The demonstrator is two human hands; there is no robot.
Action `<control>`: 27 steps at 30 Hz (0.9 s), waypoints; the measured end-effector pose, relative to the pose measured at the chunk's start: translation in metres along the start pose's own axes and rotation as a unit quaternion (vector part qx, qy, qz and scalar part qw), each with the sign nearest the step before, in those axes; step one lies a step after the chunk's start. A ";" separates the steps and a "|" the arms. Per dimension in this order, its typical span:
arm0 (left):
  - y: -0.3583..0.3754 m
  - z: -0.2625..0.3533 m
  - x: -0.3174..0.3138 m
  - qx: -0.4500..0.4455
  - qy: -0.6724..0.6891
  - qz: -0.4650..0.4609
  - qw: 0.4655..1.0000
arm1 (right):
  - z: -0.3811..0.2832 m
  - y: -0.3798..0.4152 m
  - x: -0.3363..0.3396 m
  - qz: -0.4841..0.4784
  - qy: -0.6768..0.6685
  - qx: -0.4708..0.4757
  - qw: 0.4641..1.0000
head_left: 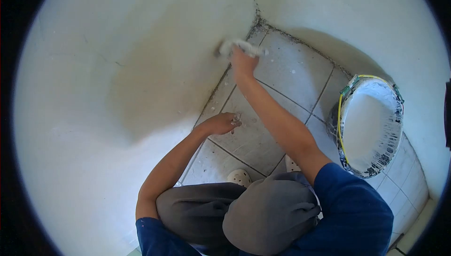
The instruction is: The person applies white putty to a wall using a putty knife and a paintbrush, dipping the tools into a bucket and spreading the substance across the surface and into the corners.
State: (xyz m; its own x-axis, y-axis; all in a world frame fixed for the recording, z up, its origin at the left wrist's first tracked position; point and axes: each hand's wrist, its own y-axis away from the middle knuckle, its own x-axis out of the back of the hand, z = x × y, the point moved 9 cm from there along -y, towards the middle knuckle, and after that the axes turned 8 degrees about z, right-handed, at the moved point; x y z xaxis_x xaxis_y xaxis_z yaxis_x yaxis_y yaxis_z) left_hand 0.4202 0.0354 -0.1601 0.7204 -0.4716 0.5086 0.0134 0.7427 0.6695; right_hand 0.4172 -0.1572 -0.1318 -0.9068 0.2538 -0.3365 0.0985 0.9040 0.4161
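Observation:
My right hand (244,63) reaches out to the foot of the left wall (94,68), closed around a white paint-covered object (230,47). That object is smeared by motion, so its exact kind does not show; it is at or very near the wall. My left hand (220,124) hangs over the floor tiles by the same wall, lower down. Its fingers are curled, with whitish smears at the tips; whether something small sits between them I cannot make out. To the right stands a bucket (333,119) with white paint (366,126) inside.
Dark, rough grime marks the corner (259,22) where both walls meet the floor. The tiled floor (291,70) has white spots. A yellow handle (340,129) lies along the bucket's rim. My bent knees and light clogs (239,177) are close below my hands.

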 end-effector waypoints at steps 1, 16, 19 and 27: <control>0.000 0.002 0.002 0.010 0.002 -0.010 1.000 | -0.016 -0.002 -0.013 0.012 -0.056 -0.014 0.998; -0.015 0.000 0.001 -0.022 0.052 0.033 0.998 | 0.052 -0.051 0.039 0.055 0.062 0.011 0.997; -0.016 -0.003 -0.003 -0.006 0.061 0.016 0.998 | 0.021 -0.093 -0.006 0.039 0.048 0.048 0.997; -0.034 -0.010 -0.002 -0.001 0.052 0.025 0.998 | -0.159 -0.014 -0.029 -0.106 -0.227 -0.029 0.968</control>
State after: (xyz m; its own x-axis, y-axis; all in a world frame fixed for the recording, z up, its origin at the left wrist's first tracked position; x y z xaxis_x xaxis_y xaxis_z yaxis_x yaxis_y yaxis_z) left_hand 0.4248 0.0160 -0.1892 0.7887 -0.3811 0.4823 -0.0234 0.7655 0.6430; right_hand 0.3771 -0.2320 0.0064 -0.6286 0.2018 -0.7511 -0.1057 0.9346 0.3395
